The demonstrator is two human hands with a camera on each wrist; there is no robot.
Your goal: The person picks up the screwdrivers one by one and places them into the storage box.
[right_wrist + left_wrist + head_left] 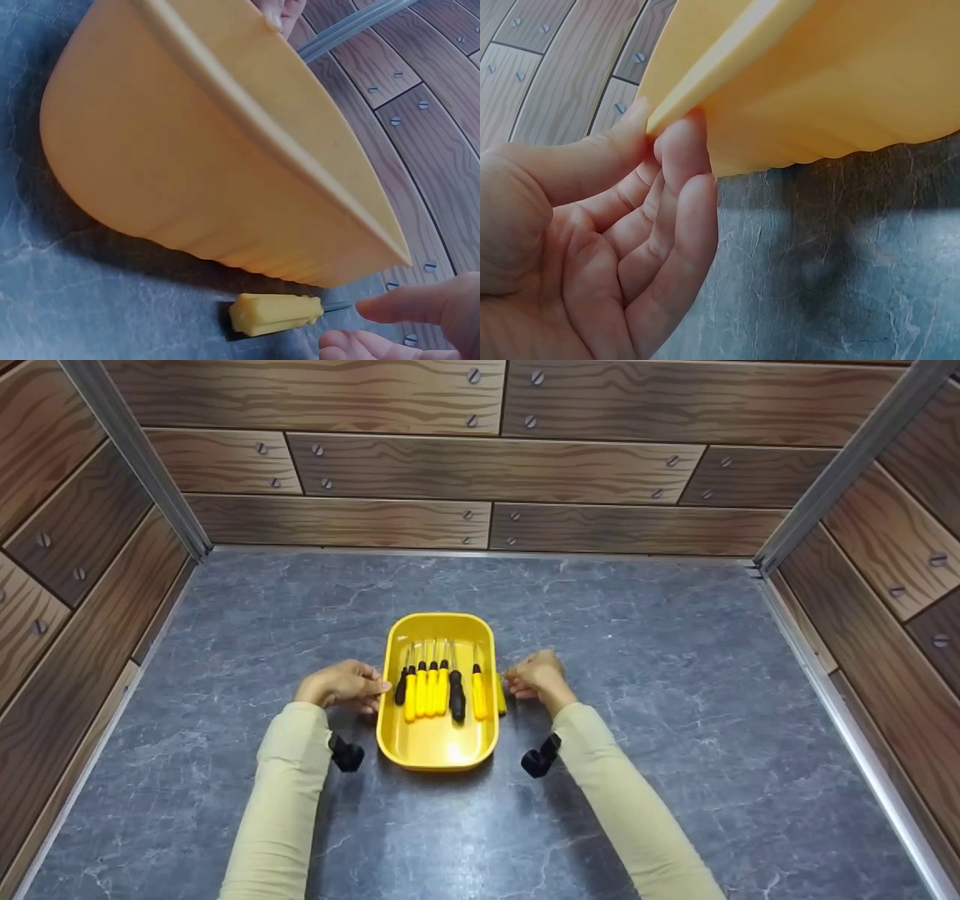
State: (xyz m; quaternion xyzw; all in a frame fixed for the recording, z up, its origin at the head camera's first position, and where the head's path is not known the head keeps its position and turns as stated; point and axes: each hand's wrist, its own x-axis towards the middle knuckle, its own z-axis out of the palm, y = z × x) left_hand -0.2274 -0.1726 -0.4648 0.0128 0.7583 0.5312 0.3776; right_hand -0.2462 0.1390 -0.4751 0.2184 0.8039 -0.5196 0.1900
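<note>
A yellow tray [437,751] stands in front of me with several screwdrivers in it. Most have yellow handles with black collars, such as the separate screwdriver [478,696] on the right; a larger black-handled screwdriver [457,697] lies among them. My left hand [346,685] pinches the tray's left rim between thumb and forefinger, its other fingers loosely bent. Outside the right wall, a yellow-handled screwdriver [276,313] lies on the table. My right hand [420,319] is beside its metal shaft, the thumb tip right at the shaft and a gap between thumb and fingers.
The grey marbled table [675,675] extends on both sides of the tray. Wood-patterned panels [480,469] close in the back and sides, with metal strips [847,690] along the edges. A dark camera [540,757] is strapped at each wrist.
</note>
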